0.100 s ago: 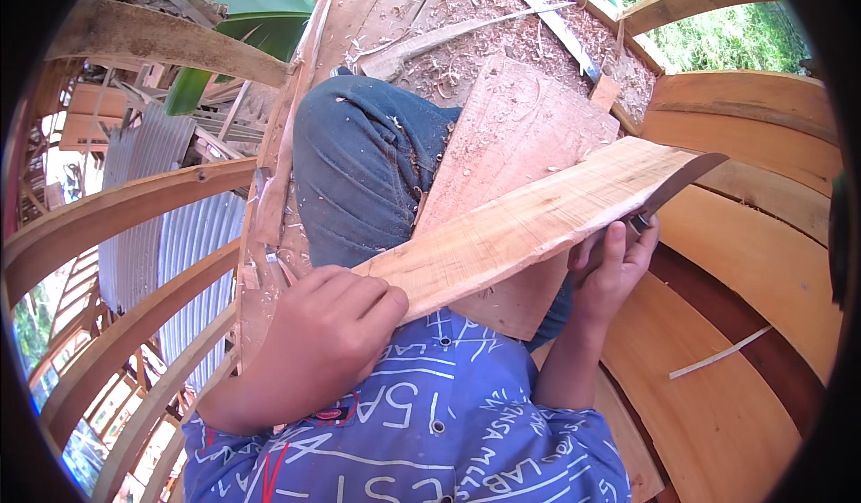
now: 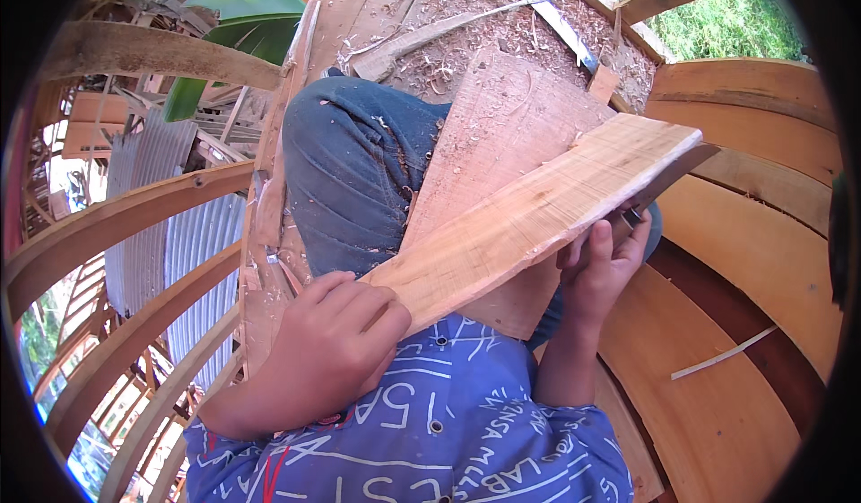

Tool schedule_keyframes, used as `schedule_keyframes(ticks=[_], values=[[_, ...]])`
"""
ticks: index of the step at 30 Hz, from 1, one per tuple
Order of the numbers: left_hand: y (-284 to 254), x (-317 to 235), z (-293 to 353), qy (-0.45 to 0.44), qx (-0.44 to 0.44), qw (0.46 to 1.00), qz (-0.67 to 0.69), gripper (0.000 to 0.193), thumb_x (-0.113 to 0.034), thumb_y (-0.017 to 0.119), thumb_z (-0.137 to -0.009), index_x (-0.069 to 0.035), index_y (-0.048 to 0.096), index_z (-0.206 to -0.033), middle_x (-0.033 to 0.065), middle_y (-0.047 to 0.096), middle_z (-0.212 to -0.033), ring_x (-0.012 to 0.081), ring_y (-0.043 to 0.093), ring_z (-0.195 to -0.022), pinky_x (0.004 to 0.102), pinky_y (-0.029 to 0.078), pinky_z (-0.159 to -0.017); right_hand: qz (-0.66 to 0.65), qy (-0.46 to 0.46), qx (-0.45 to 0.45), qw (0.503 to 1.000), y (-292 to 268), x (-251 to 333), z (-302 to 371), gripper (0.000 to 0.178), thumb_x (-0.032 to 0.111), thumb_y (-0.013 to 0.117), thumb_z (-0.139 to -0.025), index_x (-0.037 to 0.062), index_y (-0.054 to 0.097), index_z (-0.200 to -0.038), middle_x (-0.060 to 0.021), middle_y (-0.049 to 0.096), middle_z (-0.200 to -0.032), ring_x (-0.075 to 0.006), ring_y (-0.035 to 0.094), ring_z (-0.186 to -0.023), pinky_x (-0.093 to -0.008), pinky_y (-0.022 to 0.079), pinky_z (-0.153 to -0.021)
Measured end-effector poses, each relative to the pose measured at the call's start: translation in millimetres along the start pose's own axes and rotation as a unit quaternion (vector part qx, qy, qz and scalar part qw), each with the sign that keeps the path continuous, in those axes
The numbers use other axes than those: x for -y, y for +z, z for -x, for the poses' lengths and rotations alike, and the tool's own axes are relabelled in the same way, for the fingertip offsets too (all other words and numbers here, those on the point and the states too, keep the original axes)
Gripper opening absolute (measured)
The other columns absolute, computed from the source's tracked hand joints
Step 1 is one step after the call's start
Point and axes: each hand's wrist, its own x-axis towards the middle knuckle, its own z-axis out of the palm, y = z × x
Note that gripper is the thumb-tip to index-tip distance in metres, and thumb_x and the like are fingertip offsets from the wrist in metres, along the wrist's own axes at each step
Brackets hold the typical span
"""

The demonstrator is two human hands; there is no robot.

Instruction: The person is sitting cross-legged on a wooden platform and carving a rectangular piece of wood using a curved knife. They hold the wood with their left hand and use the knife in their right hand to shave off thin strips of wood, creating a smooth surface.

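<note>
Since the plank (image 2: 529, 212) has tipped, we see more face; left hand (image 2: 336, 333) clamps it, right hand (image 2: 603, 274) a dark-bladed tool (image 2: 673, 175).

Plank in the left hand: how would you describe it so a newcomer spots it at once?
Find the blue patterned shirt at the bottom of the head view. Just above it, a plank runs from the left hand up to the right, the right hand near its lower edge. Its yellower face sets it apart from the wider, pinkish board behind it.
</note>
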Motion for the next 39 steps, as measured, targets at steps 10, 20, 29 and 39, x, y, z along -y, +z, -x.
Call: schedule_keyframes(ticks=[10,20,29,39], values=[[13.7,-19.5,-51.2,0.035,0.04,0.997,-0.051,0.023,-0.009,0.071,-0.063,-0.003,0.057,-0.08,0.0162,0.06,-0.111,0.0294,0.061,-0.102,0.0496,0.046,-0.095,-0.083,0.078,0.018,0.993,-11.4,-4.3,-27.0,0.058,0.008,0.078,-0.079,0.0056,0.039,-0.123,-0.0036,0.058,-0.092,-0.005,0.056,-0.067,-0.0183,0.043,-0.056],[48.3,-5.7,-86.6,-0.027,0.034,0.998,0.053,0.052,-0.007,0.074,-0.056,-0.003,0.054,-0.104,0.0248,0.047,-0.13,0.0441,0.047,-0.122,0.0528,0.038,-0.103,-0.21,0.158,-0.048,0.964,-15.9,-10.0,-60.9,0.044,-0.004,0.067,-0.082,0.0066,0.039,-0.115,-0.0056,0.057,-0.078,-0.0061,0.048,-0.046,-0.0213,0.041,-0.038],[60.7,-0.5,-80.8,-0.131,0.103,0.986,-0.018,0.087,-0.016,0.071,-0.061,-0.01,0.04,-0.142,0.0267,0.026,-0.154,0.0444,0.015,-0.146,0.0594,0.01,-0.115,-0.194,0.171,-0.064,0.964,-27.7,-29.2,-56.8,0.035,-0.004,0.062,-0.086,0.0072,0.041,-0.112,-0.0055,0.055,-0.075,-0.0066,0.045,-0.043,-0.0217,0.039,-0.035],[57.2,16.7,-72.8,-0.122,0.033,0.985,0.114,0.084,-0.018,0.072,-0.058,-0.007,0.048,-0.138,0.0262,0.03,-0.153,0.0419,0.017,-0.147,0.0605,0.006,-0.114,0.202,0.025,0.025,0.979,-32.5,-12.1,10.1,0.017,0.005,0.061,-0.09,-0.0016,0.062,-0.106,-0.0079,0.069,-0.078,-0.0062,0.056,-0.055,-0.0199,0.041,-0.05]])
